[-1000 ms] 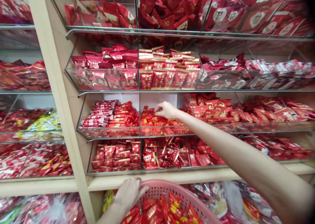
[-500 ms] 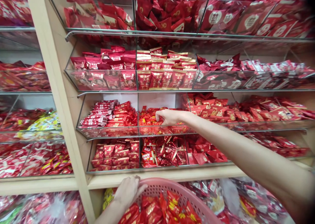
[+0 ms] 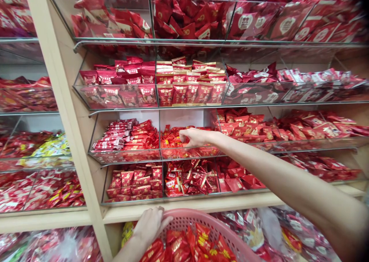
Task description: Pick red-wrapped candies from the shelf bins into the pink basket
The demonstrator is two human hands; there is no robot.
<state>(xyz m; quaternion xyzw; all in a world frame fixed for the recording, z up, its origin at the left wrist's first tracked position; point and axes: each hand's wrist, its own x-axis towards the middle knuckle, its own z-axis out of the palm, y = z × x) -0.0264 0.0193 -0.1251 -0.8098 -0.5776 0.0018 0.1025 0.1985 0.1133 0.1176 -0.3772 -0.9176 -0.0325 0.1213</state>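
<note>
At the bottom of the head view, a pink perforated plastic basket (image 3: 196,216) holds red and gold candy packets (image 3: 186,246). My left hand (image 3: 150,223) grips its left rim, with the thumb lying over the edge. My right hand (image 3: 194,138) is inside a clear bin on the third shelf, just above small red wrapped candies (image 3: 170,143). Its fingers are curled down and closed; whatever lies between the fingertips is hidden. The forearm reaches in from the right, across the front of the bins.
Clear front panels (image 3: 245,93) and dividers edge the bins of red packets. A wooden upright (image 3: 62,81) stands to the left, and a wooden ledge (image 3: 230,198) runs below. Yellow packets (image 3: 53,145) lie in a left bin. Bagged sweets (image 3: 250,231) sit beneath the ledge.
The view has shifted slightly, and the upper shelves appear a little further left and lower. My right hand stays curled over the same bin, and my left hand keeps its hold on the basket.
</note>
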